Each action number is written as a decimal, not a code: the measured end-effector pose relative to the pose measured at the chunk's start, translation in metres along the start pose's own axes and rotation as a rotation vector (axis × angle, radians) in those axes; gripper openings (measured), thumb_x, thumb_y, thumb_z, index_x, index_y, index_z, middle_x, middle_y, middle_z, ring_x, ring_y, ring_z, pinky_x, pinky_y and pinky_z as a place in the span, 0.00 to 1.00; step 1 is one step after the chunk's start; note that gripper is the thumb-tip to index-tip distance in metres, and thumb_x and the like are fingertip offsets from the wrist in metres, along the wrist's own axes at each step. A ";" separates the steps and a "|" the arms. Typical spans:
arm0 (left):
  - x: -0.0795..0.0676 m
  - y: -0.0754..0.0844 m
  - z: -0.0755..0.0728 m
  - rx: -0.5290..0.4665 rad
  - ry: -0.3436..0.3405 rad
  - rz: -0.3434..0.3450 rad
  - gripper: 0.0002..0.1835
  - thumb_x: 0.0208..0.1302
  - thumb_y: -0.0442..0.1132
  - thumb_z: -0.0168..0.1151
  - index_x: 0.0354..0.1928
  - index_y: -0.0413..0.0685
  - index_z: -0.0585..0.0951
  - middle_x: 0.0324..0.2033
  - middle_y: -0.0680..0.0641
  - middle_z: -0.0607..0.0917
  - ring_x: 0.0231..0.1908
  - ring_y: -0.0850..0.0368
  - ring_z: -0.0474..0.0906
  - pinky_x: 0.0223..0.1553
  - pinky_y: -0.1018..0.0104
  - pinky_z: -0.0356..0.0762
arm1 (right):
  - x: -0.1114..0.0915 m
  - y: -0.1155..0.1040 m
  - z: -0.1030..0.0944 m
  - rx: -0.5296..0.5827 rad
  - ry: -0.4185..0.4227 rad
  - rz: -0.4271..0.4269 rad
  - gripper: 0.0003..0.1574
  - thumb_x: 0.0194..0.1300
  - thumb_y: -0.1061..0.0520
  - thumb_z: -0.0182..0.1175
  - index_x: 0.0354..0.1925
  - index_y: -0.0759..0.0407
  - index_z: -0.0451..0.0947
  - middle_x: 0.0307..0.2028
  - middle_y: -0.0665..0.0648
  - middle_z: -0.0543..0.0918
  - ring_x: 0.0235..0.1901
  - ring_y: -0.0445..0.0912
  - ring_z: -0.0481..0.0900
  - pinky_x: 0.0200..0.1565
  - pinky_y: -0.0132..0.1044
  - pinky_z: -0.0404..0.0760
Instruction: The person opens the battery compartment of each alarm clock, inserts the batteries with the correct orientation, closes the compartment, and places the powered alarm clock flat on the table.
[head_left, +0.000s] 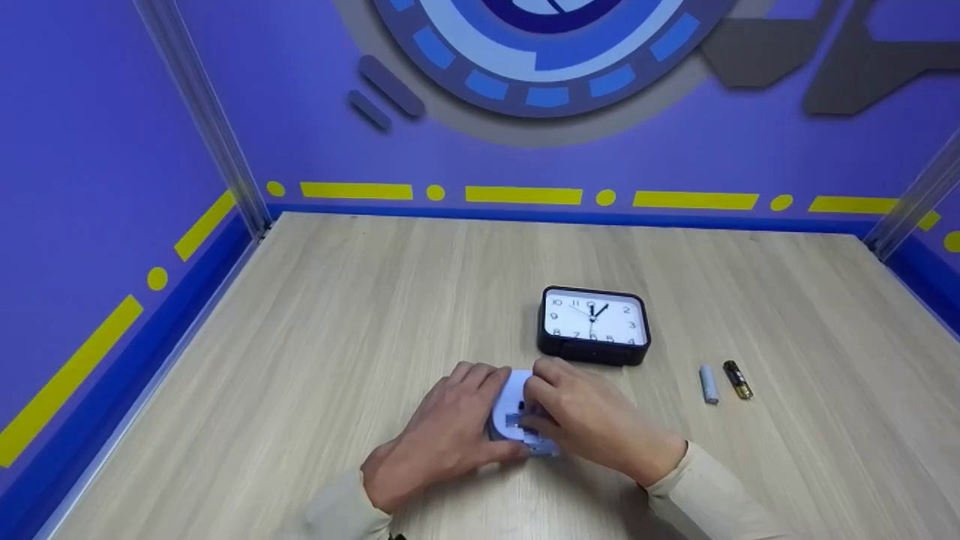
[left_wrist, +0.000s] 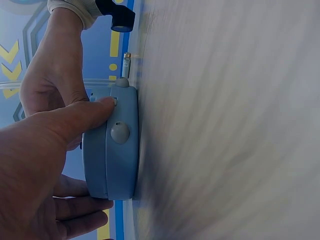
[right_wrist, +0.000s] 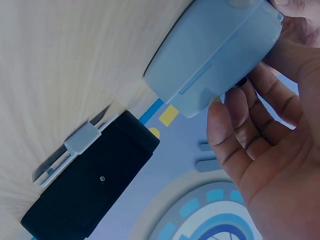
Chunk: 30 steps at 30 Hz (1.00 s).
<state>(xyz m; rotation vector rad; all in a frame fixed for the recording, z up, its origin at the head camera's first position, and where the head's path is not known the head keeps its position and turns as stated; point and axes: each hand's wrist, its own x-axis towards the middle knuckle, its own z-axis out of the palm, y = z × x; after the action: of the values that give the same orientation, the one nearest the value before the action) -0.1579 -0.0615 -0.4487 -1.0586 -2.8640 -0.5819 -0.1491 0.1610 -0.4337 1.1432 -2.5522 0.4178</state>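
A light blue case with rounded corners [head_left: 513,391] lies flat on the table, its back with a recessed compartment facing up. My left hand [head_left: 452,421] grips it from the left, with the thumb along the near side, beside a grey rounded foot [left_wrist: 120,132]. My right hand [head_left: 592,420] bends its fingers over the back, around the compartment. In the right wrist view an index fingertip [right_wrist: 215,107] meets the edge of the case, and a small black part [right_wrist: 242,81] shows by the fingers. Whatever lies under the right fingertips is hidden.
Behind the hands a black desk clock [head_left: 592,322] leans back, dial upward. Off to the right lie a grey battery [head_left: 709,385] and a black-and-gold battery [head_left: 738,379]. Blue printed panels [head_left: 480,161] border the wooden table [head_left: 360,300] at the back and sides.
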 end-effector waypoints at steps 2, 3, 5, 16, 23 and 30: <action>0.000 0.000 0.000 0.008 0.005 0.004 0.47 0.60 0.66 0.75 0.72 0.43 0.74 0.61 0.46 0.80 0.62 0.50 0.73 0.62 0.51 0.73 | 0.000 0.000 0.001 -0.005 0.009 -0.008 0.19 0.64 0.56 0.77 0.34 0.55 0.74 0.34 0.47 0.69 0.33 0.40 0.69 0.34 0.36 0.74; 0.000 0.000 0.000 0.011 0.007 0.006 0.47 0.60 0.66 0.75 0.71 0.43 0.74 0.61 0.47 0.80 0.62 0.51 0.73 0.62 0.51 0.73 | 0.000 0.001 0.001 -0.008 0.013 -0.010 0.19 0.64 0.56 0.78 0.34 0.55 0.73 0.34 0.47 0.69 0.33 0.40 0.69 0.34 0.36 0.74; 0.000 0.000 0.000 0.015 0.015 0.010 0.46 0.60 0.66 0.75 0.71 0.43 0.74 0.60 0.47 0.80 0.61 0.51 0.73 0.62 0.52 0.73 | -0.001 0.001 0.002 -0.008 0.020 -0.013 0.20 0.63 0.56 0.78 0.34 0.55 0.73 0.34 0.47 0.69 0.34 0.41 0.69 0.34 0.36 0.75; 0.001 0.000 0.000 0.014 -0.002 -0.002 0.47 0.60 0.67 0.74 0.72 0.44 0.74 0.61 0.47 0.80 0.62 0.51 0.73 0.63 0.51 0.73 | -0.001 0.002 -0.008 0.008 -0.010 0.024 0.17 0.66 0.54 0.77 0.35 0.56 0.76 0.34 0.46 0.70 0.35 0.41 0.69 0.35 0.34 0.75; 0.001 0.000 -0.001 0.002 -0.024 -0.020 0.49 0.60 0.69 0.73 0.73 0.43 0.73 0.63 0.46 0.79 0.64 0.51 0.72 0.64 0.50 0.72 | -0.001 0.015 -0.030 -0.026 0.026 0.047 0.15 0.62 0.58 0.79 0.37 0.58 0.80 0.34 0.50 0.77 0.33 0.42 0.75 0.31 0.37 0.79; 0.001 0.000 0.000 -0.003 -0.008 -0.018 0.49 0.59 0.68 0.75 0.73 0.43 0.73 0.62 0.45 0.80 0.63 0.50 0.72 0.63 0.50 0.73 | -0.006 0.034 -0.054 -0.053 -0.021 0.163 0.14 0.62 0.61 0.78 0.35 0.58 0.79 0.32 0.51 0.77 0.31 0.44 0.76 0.32 0.41 0.80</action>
<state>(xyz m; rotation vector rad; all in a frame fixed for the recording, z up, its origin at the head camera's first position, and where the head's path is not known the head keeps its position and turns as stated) -0.1586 -0.0611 -0.4481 -1.0383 -2.8832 -0.5852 -0.1621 0.2076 -0.3915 0.9287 -2.6679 0.3753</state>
